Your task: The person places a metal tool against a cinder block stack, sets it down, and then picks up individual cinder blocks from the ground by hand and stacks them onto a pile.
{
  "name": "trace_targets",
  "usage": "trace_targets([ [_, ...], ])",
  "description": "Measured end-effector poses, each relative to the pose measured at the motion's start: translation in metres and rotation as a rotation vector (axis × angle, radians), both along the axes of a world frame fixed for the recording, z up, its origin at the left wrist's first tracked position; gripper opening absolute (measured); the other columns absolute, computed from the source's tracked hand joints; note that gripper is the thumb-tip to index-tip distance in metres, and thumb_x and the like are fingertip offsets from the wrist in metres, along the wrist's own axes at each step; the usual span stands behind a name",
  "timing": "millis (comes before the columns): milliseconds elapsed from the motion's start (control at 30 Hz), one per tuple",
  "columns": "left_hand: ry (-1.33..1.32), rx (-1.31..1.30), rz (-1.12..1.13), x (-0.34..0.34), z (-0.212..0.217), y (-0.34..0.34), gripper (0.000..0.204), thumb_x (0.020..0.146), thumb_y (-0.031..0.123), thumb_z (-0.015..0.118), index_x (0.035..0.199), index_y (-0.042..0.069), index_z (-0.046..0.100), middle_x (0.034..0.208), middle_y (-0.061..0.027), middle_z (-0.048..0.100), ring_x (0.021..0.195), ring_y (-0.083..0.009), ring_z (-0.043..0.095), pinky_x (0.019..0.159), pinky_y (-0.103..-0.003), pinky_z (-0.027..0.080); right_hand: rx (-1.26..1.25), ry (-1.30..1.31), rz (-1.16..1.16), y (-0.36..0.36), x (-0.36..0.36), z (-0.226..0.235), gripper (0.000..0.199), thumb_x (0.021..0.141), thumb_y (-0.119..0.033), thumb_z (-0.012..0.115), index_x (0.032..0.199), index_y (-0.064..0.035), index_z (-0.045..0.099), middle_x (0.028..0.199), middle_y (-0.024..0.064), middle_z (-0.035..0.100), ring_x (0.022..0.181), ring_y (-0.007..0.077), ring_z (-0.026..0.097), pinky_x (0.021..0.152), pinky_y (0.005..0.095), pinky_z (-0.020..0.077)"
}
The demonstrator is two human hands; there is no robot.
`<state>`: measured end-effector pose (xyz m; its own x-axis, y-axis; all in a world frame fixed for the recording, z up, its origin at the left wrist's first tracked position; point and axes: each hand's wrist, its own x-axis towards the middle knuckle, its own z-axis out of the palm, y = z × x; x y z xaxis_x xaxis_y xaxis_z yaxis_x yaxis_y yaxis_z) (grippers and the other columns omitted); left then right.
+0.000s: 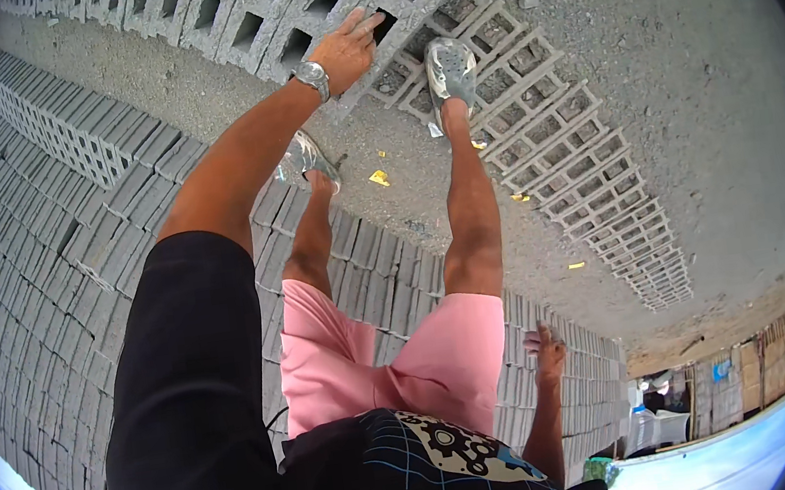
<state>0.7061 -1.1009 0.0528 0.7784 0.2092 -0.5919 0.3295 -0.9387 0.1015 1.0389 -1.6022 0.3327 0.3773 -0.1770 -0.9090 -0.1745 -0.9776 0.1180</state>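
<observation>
My left grip (344,53) is up at the top of the view, laid on the hollow grey block (399,4) at the near end of a standing row of hollow blocks (226,21). My fingers reach forward, bent a little and slightly parted, with their tips at the edge of one of its square openings. My thumb is hidden, so I cannot tell whether I am clenched round the block's wall or just resting on it. A silver wristwatch (312,79) sits just behind that grip.

My right grip (549,353) hangs low on the other side, released, its fingers loosely curled and apart, with nothing seen in it. It shows in front of a long stack of grey blocks (397,284).

The block under my left grip stands beside my right shoe (450,71), where a pale lattice of rectangular outlines (539,119) runs off along the ground (711,127). A yellow scrap (380,179) lies between my feet, and more stacked blocks (29,241) fill the left side.
</observation>
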Motion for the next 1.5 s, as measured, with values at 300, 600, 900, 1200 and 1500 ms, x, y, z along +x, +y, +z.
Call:
trace_targets([
  [300, 0.011, -0.083, 0.046, 0.006, -0.019, 0.0, 0.016, 0.078, 0.01, 0.057, 0.086, 0.003, 0.069, 0.083, -0.0073, 0.067, 0.111, -0.0203, 0.055, 0.123, -0.047, 0.011, 0.347, 0.131, -0.122, 0.086, -0.08, -0.05, 0.034, 0.097, -0.036, 0.06, 0.097, -0.0028, 0.066, 0.078, 0.0018, 0.065, 0.067, 0.0082, 0.055, 0.061, 0.0247, 0.0438],
  [600, -0.107, -0.445, 0.27, 0.067, 0.118, 0.014, 0.018, 0.055, 0.016, 0.065, 0.065, 0.003, 0.069, 0.078, -0.0189, 0.069, 0.089, -0.0316, 0.065, 0.113, -0.049, 0.024, 0.502, -0.291, -0.05, 0.133, -0.113, 0.027, 0.055, 0.096, -0.04, 0.06, 0.133, 0.0001, 0.054, 0.112, 0.0158, 0.065, 0.1, 0.0197, 0.063, 0.088, 0.0333, 0.0491],
  [900, -0.217, -0.816, 1.12, -0.131, 0.389, -0.015, 0.04, 0.057, 0.033, 0.072, 0.066, -0.004, 0.062, 0.071, -0.0229, 0.064, 0.077, -0.0386, 0.062, 0.09, -0.046, 0.037, 0.974, -0.063, 1.029, 0.279, -0.229, 0.186, 0.123, 0.048, -0.063, 0.085, 0.147, -0.0052, 0.038, 0.143, 0.021, 0.046, 0.131, 0.0399, 0.044, 0.107, 0.0515, 0.0347],
  [1200, -0.477, -0.103, 1.649, -0.349, 0.575, -0.12, 0.032, 0.057, 0.025, 0.07, 0.068, -0.004, 0.062, 0.072, -0.0169, 0.055, 0.091, -0.0341, 0.057, 0.109, -0.054, 0.021, 1.722, 0.362, 1.214, 0.384, -0.407, 0.188, 0.068, 0.072, -0.026, 0.083, 0.131, -0.0032, 0.058, 0.135, 0.0204, 0.056, 0.123, 0.0385, 0.054, 0.103, 0.0492, 0.0419],
  [1500, -0.178, 0.474, 2.132, -0.516, 0.748, -0.243, 0.038, 0.062, 0.029, 0.071, 0.069, -0.008, 0.063, 0.067, -0.0242, 0.057, 0.084, -0.0368, 0.058, 0.1, -0.052, 0.029, 2.017, 1.272, 1.227, 0.405, -0.686, 0.265, 0.06, 0.072, -0.019, 0.077, 0.127, -0.0014, 0.062, 0.13, 0.0208, 0.06, 0.118, 0.0349, 0.059, 0.102, 0.0441, 0.0426],
])
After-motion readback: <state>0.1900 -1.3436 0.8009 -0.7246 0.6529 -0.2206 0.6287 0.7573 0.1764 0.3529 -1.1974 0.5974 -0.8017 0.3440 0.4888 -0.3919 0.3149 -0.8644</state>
